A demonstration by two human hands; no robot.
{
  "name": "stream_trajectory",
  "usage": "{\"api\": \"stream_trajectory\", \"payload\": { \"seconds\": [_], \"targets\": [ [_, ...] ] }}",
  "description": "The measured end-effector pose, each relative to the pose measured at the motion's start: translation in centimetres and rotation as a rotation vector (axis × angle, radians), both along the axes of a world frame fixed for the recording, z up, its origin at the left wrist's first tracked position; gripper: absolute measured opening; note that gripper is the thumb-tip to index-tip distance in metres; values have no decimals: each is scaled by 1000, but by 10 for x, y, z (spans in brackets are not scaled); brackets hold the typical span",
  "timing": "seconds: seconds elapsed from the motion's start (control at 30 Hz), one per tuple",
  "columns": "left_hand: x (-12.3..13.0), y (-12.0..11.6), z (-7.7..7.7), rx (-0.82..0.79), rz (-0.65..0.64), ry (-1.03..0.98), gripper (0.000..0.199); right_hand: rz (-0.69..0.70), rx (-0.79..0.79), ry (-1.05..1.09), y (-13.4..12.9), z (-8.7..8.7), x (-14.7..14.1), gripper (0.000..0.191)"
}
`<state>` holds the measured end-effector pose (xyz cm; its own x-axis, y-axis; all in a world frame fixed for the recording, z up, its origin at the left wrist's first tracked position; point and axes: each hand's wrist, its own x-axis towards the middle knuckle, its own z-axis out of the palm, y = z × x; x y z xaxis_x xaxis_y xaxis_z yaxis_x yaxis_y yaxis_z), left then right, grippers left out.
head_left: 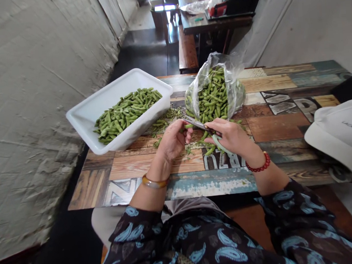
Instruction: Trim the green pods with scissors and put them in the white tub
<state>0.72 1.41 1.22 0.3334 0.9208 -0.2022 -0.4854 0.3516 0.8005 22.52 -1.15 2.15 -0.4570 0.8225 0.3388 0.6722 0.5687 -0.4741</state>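
My left hand (174,140) pinches a green edamame pod (189,126) between thumb and fingers, over the table. Scissors (197,123) with pale green handles are in my right hand (231,136), their blades pointing left at the pod. Whether the blades touch it I cannot tell. Behind my right hand stands a clear plastic bag (194,95), its mouth turned toward me, full of edamame pods (214,93). To the left, a white plastic tub (82,124) holds a heap of pods. Loose pods (209,147) and small green trimmings (174,113) lie on the wood between them.
The patchwork-pattern table (136,165) reaches across in front of me. A white cap (341,132) lies at its right end. Beyond are a bench (186,48) and another table (200,25) carrying a black tray (236,8). A rough wall (33,77) runs along the left.
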Motion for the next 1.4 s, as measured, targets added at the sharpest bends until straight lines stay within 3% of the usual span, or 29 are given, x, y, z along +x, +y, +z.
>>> {"api": "stream_trajectory", "payload": {
  "seconds": [0.17, 0.3, 0.5, 0.6, 0.73, 0.8, 0.9, 1.0, 1.07, 1.17, 1.27, 1.4],
  "targets": [
    [0, -3, -3, 95, -59, 58, 39, 16, -10, -44, -1, 0, 0, 32],
    [1, -3, -5, 109, -143, 69, 33, 18, 34, -15, 0, -1, 0, 31],
    [0, -2, -5, 132, -114, 160, 28, -144, 158, 122, 8, -4, 7, 36],
    [4, -2, -9, 357, -117, 447, 20, -157, 187, 164, 9, -3, 8, 37],
    [11, -5, -18, 787, -133, 1025, 12, -133, 161, 136, 8, -3, 5, 36],
    [14, -7, -21, 878, -176, 1209, 5, -126, 157, 128, 8, -4, 4, 36],
    [16, -8, -24, 947, -252, 1303, 9, -115, 156, 122, 7, -5, 3, 36],
    [14, -6, -23, 925, -255, 1259, 5, -114, 145, 111, 8, -5, 3, 36],
    [10, -3, -20, 857, -181, 1122, 2, -123, 143, 113, 8, -5, 3, 36],
    [3, 0, -13, 649, -77, 769, 12, -132, 136, 118, 8, -5, 4, 38],
    [0, -1, -8, 360, -54, 412, 25, -122, 120, 107, 7, -4, 4, 40],
    [0, -2, -6, 195, -44, 207, 37, -81, 52, 91, 4, -1, 3, 43]
  ]
}}
